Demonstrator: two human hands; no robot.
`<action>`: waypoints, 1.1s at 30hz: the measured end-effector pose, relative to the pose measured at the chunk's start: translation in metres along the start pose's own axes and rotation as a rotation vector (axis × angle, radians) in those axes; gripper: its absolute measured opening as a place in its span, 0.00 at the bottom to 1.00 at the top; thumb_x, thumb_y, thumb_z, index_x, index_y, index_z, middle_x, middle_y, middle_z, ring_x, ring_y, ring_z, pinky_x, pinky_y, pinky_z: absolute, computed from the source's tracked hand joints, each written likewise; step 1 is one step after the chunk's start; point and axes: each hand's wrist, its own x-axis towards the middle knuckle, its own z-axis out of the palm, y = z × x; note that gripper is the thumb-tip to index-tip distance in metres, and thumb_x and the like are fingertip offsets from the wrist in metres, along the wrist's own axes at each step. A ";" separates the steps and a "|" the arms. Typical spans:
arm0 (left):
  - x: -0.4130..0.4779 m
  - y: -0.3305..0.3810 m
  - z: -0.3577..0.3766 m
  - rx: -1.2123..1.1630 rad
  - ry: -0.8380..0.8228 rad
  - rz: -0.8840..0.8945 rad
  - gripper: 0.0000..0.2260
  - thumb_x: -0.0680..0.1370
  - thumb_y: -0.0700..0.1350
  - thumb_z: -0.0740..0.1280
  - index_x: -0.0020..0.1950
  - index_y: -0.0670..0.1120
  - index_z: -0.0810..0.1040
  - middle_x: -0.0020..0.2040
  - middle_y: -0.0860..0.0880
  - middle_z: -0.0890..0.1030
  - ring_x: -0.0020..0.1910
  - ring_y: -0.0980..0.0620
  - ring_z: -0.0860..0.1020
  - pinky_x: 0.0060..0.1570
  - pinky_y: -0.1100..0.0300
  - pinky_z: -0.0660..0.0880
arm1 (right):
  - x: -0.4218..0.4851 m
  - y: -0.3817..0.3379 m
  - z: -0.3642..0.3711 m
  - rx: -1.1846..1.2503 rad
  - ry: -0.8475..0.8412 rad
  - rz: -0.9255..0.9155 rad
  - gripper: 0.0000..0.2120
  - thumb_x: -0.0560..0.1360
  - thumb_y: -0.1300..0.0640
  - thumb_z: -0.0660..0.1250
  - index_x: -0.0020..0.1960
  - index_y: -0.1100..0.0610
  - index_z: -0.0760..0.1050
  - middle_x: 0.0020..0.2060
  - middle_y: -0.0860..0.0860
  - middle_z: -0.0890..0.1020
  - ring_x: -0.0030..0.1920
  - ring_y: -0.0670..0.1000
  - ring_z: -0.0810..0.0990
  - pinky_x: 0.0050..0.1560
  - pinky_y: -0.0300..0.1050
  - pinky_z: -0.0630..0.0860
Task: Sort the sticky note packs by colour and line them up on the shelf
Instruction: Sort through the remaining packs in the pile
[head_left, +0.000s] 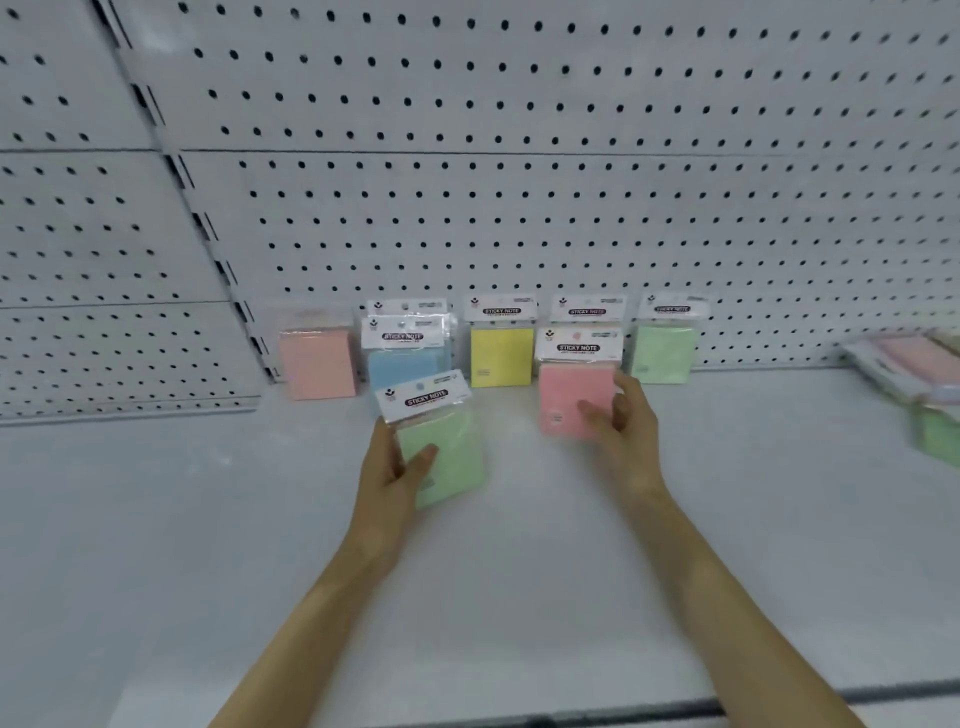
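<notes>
**Now: a pack in each hand, back row part built**

Both hands are loaded. Your left hand grips a green pack with the thumb across its front. The pack is tilted and sits just near of the blue packs. Your right hand pinches a pink pack by its right edge, upright, directly in front of the rear pink pack. You cannot tell whether its base touches the shelf.

The row along the pegboard runs left to right: salmon pack, blue, yellow pack, pink, rear green pack. Loose packs lie at the far right, well apart from the row.

Doing this step well:
- Set the pink pack down first, face forward and square to the one behind it.
- Seat the base flat before your fingers let go. These look light and top-heavy under their header cards, so a nudge could topple neighbours.
- The green pack is on the wrong side. Carry it right, past yellow and pink, and stand it in front of the rear green pack.
- Keep each colour's front pack level with the others so the line reads straight.
</notes>
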 end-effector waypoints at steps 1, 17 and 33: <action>0.003 -0.002 -0.001 -0.008 -0.011 -0.003 0.20 0.76 0.37 0.68 0.64 0.53 0.71 0.62 0.48 0.79 0.57 0.53 0.79 0.50 0.58 0.78 | 0.007 0.001 -0.002 -0.022 0.026 -0.013 0.17 0.73 0.65 0.67 0.60 0.55 0.71 0.45 0.54 0.80 0.41 0.48 0.77 0.42 0.35 0.73; 0.023 -0.005 0.005 -0.004 -0.091 -0.046 0.20 0.71 0.43 0.67 0.63 0.52 0.72 0.61 0.47 0.80 0.59 0.46 0.78 0.60 0.39 0.73 | 0.061 0.018 0.001 -0.449 0.159 -0.193 0.24 0.75 0.57 0.68 0.69 0.55 0.66 0.50 0.54 0.70 0.45 0.52 0.72 0.47 0.44 0.70; 0.027 -0.010 0.007 -0.094 -0.088 -0.014 0.19 0.77 0.34 0.64 0.62 0.56 0.73 0.59 0.49 0.81 0.56 0.50 0.80 0.52 0.52 0.78 | 0.066 0.020 0.007 -0.527 0.224 -0.158 0.32 0.69 0.52 0.73 0.69 0.51 0.63 0.52 0.52 0.74 0.56 0.54 0.73 0.52 0.55 0.74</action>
